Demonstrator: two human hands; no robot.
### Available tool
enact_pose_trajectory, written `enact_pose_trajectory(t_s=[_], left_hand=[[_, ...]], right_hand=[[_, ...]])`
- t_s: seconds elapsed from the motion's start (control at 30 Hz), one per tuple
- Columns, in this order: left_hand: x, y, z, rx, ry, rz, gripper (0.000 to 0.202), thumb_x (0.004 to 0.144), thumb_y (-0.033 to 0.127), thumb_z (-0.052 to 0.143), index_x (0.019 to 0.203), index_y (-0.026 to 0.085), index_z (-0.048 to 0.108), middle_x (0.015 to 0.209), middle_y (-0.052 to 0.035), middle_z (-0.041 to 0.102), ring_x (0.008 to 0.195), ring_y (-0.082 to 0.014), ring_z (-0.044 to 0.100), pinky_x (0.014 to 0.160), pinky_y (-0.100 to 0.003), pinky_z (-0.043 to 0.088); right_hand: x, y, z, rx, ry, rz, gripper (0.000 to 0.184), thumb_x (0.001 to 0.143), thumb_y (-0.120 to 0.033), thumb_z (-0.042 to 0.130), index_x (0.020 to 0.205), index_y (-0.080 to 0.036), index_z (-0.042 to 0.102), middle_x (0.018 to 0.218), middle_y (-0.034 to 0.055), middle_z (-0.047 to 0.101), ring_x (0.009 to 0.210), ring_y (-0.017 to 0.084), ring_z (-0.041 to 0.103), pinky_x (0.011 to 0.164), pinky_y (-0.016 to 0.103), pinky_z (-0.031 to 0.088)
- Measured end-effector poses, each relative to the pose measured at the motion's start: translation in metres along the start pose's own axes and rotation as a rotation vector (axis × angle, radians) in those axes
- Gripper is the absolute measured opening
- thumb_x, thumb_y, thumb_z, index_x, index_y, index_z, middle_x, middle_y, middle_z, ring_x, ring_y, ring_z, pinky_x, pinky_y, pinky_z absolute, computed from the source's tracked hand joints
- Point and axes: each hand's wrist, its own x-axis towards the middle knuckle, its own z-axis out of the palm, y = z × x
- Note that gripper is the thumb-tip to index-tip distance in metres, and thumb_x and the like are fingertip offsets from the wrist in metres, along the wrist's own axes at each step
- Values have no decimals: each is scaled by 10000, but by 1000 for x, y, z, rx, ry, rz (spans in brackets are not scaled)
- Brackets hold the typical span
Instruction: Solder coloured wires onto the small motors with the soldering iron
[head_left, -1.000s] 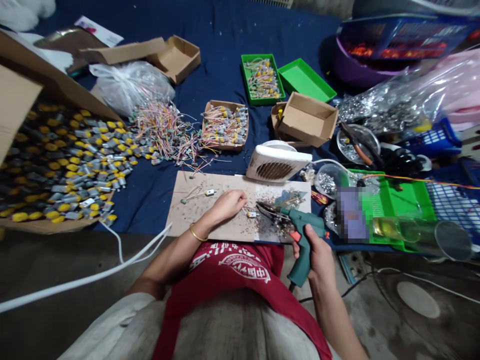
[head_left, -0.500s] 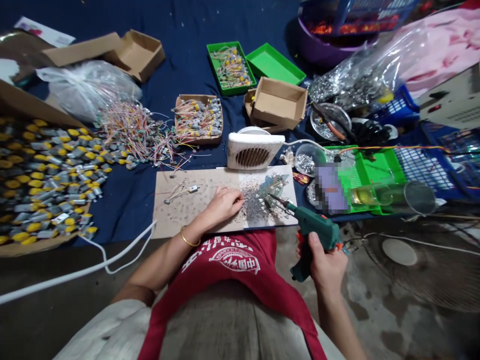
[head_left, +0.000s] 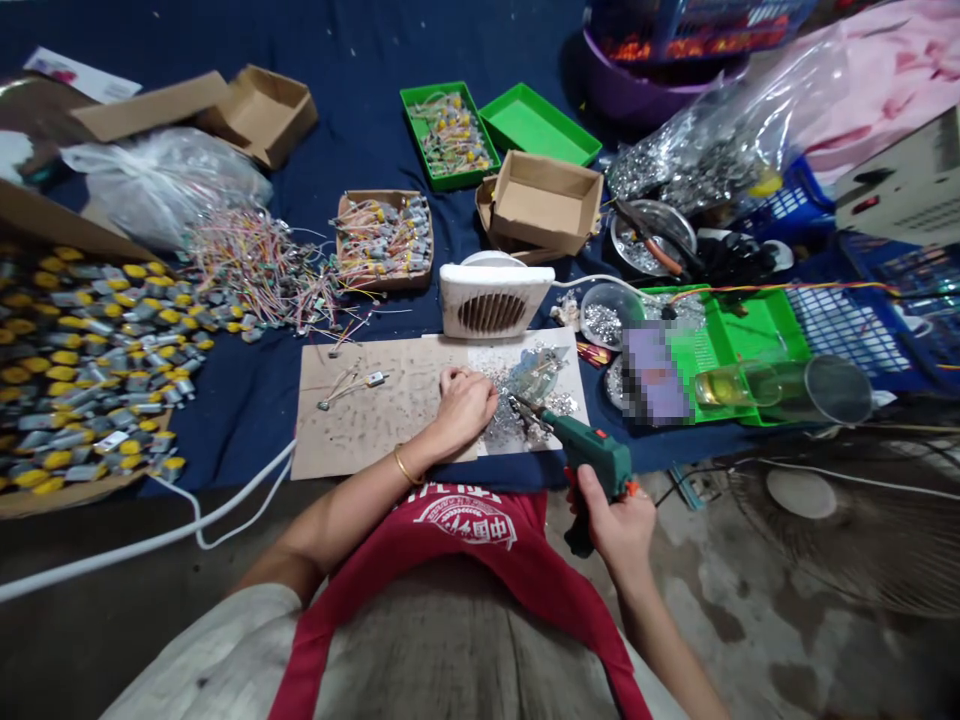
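My left hand [head_left: 465,405] rests on a cardboard work board [head_left: 360,425] with its fingers curled, and nothing shows in them. Just right of it lies a scatter of solder scraps and metal bits [head_left: 517,410]. My right hand [head_left: 611,525] grips a teal soldering gun [head_left: 589,450] by its handle. The gun's thin metal tip points left into the scraps, close to my left fingertips. Two small wired parts [head_left: 349,388] lie on the board's left side.
A white exhaust fan [head_left: 491,300] stands beyond the board. To the left, a cardboard box holds a heap of yellow-capped motors [head_left: 82,370], next to a tangle of coloured wires [head_left: 259,270]. A green tray [head_left: 739,345] and a glass [head_left: 780,385] sit to the right.
The soldering gun has moved left, its tip now nearer my left hand. The whole view has shifted slightly. The small part by my left fingertips a second ago no longer shows.
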Motion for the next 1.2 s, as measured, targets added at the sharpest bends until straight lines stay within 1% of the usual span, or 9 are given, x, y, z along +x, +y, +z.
enact_pose_trajectory(t_s=[0.13, 0.3, 0.43, 0.63, 0.83, 0.97, 1.03, 1.1, 1.2], left_hand=[[2, 2, -2, -14, -19, 3, 202, 944, 192, 555, 766, 186, 650, 911, -79, 735, 1018, -261, 592, 1085, -481, 268], [4, 3, -4, -30, -47, -6, 191, 925, 169, 553, 765, 177, 658, 886, -77, 733, 993, -258, 599, 1088, -483, 264], [4, 2, -4, -39, -51, -11, 186, 909, 158, 553, 757, 175, 658, 876, -75, 733, 979, -254, 609, 1090, -479, 270], [7, 3, -5, -47, -49, -19, 168, 891, 153, 557, 754, 184, 651, 883, -73, 737, 973, -255, 611, 1094, -490, 276], [-9, -2, -10, -62, -48, -10, 190, 914, 181, 549, 760, 193, 659, 863, -56, 730, 963, -244, 614, 1095, -475, 271], [-20, -6, -26, -75, -78, 24, 157, 950, 267, 581, 852, 206, 687, 929, -44, 746, 1024, -250, 616, 1090, -479, 266], [-12, -2, -34, -84, -64, 51, 145, 962, 317, 598, 937, 215, 698, 1002, -42, 750, 1066, -252, 611, 1092, -474, 265], [9, 9, -34, -71, -40, 97, 153, 976, 316, 586, 992, 215, 699, 1056, -47, 743, 1081, -249, 601, 1093, -462, 266], [47, 30, -21, 2, -101, 210, 135, 969, 263, 576, 992, 201, 694, 1059, -62, 727, 1064, -253, 581, 1052, -438, 292]], right_hand=[[6, 4, 0, -45, -17, -74, 527, 838, -657, 668, 607, -183, 660, 500, 38, 626, 439, 169, 579, 453, 274, 473], [9, -4, -4, -92, -37, -107, 551, 854, -669, 639, 576, -193, 634, 486, 39, 616, 441, 174, 587, 457, 273, 466], [8, -7, -6, -132, -50, -83, 557, 866, -671, 623, 572, -197, 628, 485, 40, 619, 450, 178, 605, 462, 267, 470], [9, -8, -9, -112, 6, -48, 586, 826, -712, 636, 558, -191, 642, 473, 52, 615, 429, 185, 598, 437, 276, 472], [8, -5, -15, 12, 90, 120, 563, 743, -706, 720, 665, -148, 721, 526, 82, 656, 420, 203, 610, 422, 298, 505], [10, -3, -20, 89, 186, 205, 581, 691, -717, 758, 706, -137, 717, 545, 92, 664, 417, 219, 615, 410, 320, 519], [12, -4, -21, 119, 245, 199, 566, 693, -704, 767, 704, -142, 699, 531, 84, 652, 410, 216, 607, 407, 318, 516], [14, -6, -23, 171, 313, 194, 558, 688, -698, 777, 709, -148, 683, 526, 78, 649, 399, 213, 600, 401, 319, 517], [13, -8, -25, 288, 388, 198, 563, 684, -689, 791, 766, -142, 685, 574, 88, 678, 389, 216, 595, 382, 337, 522]])
